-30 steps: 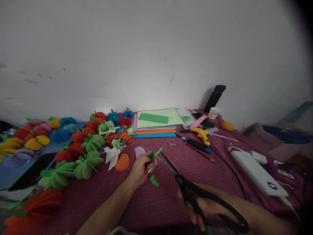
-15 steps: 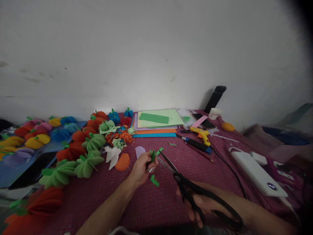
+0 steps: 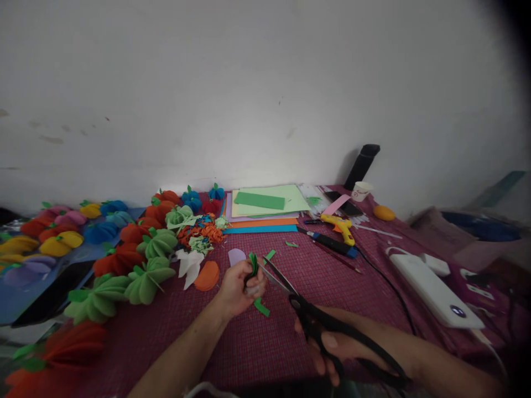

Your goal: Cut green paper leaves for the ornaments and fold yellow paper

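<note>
Between the fingers of my left hand (image 3: pixel 237 290) is a small bundle of green paper (image 3: pixel 253 265), its upper edges sticking up. My right hand (image 3: pixel 326 345) grips the black handles of a pair of scissors (image 3: pixel 295 301). The blades are spread apart and their tips lie close beside the green paper. Green paper scraps (image 3: pixel 261 308) rest on the cloth below my left hand, and another lies just behind the blade tips. Orange paper rounds (image 3: pixel 207 276) and a lilac paper piece (image 3: pixel 237 257) lie to the left of the hand.
Paper pumpkins (image 3: pixel 99 298) in several colours crowd the left side, beside a heap of paper shreds (image 3: pixel 203 229). Coloured sheets (image 3: pixel 292 199) lie at the back. A yellow glue gun (image 3: pixel 340 226), a utility knife (image 3: pixel 334 244) and a white power bank (image 3: pixel 435 290) are on the right.
The scissors and my right hand have shifted slightly left, staying close to the green paper. My left hand has turned a little, still holding the bundle. The whole view has drifted slightly.
</note>
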`<state>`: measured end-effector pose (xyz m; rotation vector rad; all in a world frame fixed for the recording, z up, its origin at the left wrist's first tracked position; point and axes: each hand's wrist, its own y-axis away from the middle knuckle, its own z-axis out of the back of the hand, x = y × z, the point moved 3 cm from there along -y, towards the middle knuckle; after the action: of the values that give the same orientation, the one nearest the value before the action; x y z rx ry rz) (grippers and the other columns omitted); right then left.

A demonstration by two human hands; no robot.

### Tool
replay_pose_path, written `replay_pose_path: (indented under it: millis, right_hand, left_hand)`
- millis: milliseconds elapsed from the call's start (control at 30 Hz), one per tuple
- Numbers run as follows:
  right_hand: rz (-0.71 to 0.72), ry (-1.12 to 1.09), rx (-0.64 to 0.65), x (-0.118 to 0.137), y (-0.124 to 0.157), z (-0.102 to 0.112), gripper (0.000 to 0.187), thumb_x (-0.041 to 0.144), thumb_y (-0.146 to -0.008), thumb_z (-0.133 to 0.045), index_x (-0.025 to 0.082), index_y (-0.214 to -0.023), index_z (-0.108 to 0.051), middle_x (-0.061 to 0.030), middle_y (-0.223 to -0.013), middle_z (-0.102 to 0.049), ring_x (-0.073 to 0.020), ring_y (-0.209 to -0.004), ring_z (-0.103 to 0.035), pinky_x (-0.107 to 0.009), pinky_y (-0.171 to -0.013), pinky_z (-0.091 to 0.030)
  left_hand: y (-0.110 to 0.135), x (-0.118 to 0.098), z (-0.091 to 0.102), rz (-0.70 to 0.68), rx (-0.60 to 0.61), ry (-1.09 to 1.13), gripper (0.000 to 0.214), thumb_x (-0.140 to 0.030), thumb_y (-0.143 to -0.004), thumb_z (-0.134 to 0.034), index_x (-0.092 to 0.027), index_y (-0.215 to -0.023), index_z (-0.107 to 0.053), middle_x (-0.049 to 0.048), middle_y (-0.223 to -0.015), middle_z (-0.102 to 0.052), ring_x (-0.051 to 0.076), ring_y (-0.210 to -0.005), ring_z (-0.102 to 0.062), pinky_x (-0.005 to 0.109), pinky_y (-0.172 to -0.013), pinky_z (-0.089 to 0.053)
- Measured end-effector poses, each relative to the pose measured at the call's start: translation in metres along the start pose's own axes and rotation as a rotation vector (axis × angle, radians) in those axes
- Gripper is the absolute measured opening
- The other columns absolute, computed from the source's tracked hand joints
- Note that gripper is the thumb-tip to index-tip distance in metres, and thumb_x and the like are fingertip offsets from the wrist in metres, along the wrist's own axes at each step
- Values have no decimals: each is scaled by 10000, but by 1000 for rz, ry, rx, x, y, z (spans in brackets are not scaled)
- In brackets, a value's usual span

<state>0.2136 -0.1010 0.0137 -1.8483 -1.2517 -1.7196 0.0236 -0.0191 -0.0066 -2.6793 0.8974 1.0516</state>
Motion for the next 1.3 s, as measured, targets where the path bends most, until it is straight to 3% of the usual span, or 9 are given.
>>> replay_pose_path:
  millis: [433,667,933,1300]
  right_hand:
    - [19,14,-30,9,1,-4,474,489,-807,-499,144,-1131,-459,-78,-828,-590,-114,-642,-557,-224,-560,-414]
    - [22,7,-39,12,2,-5,451,480,-815,-493,139,-1108,-463,-56,-800,-575,-91,-612,-554,-193,-542,-391]
    - [33,11,-25,5,5,-1,473,496,-799,-505,157,-1128,-467,-71,-819,-590,-118,-632,-572,-207,-530,-397]
    - [18,-10,-19,8,4,-5,503,500,-791,-515,147,-1146,-461,-72,-807,-593,-117,-624,-575,-227,-558,-416]
  left_hand:
    - [-1,1,3,-61,-79,-107,177,-210,-624,-437,-123,-528,-558,-64,-396,-257,54,-345,-224,197,-369,-188]
    - [1,-1,3,-179,-151,-322,175,-205,-640,-435,-121,-565,-569,-56,-407,-286,65,-393,-250,201,-416,-224]
    - [0,-3,2,-159,-114,-173,176,-222,-668,-425,-132,-578,-547,-63,-417,-257,64,-374,-234,201,-392,-212]
    - [-1,-2,2,-166,-105,-200,172,-213,-662,-431,-131,-560,-542,-64,-405,-259,58,-359,-235,197,-383,-229]
